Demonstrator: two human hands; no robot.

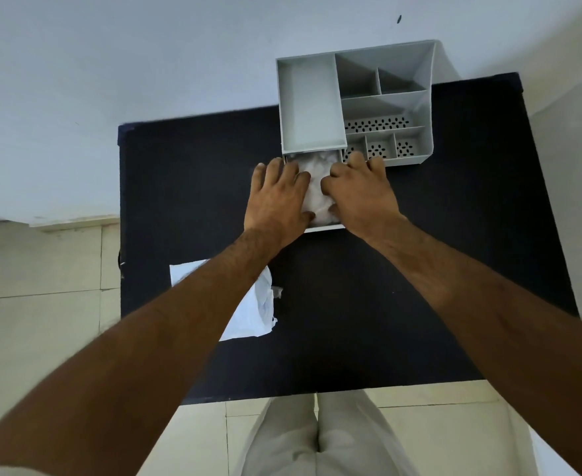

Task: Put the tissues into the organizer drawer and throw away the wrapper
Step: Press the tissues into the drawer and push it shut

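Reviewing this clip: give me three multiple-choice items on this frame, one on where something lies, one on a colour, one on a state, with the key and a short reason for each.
1. Where does the wrapper lie?
A. Inside the drawer
B. On the table, under the left forearm
C. On the floor

2. What colour is the table top?
A. White
B. Red
C. Black or very dark

3. What state is the drawer of the organizer in?
A. Pulled out, with tissues in it
B. Pushed fully shut
C. Taken out and turned upside down

Key: 1 B, the white wrapper rests on the table's near-left part, partly hidden by the forearm. 2 C, the surface is uniformly dark. 3 A, the drawer sticks out toward the person and the left hand and right hand press on white tissues inside.
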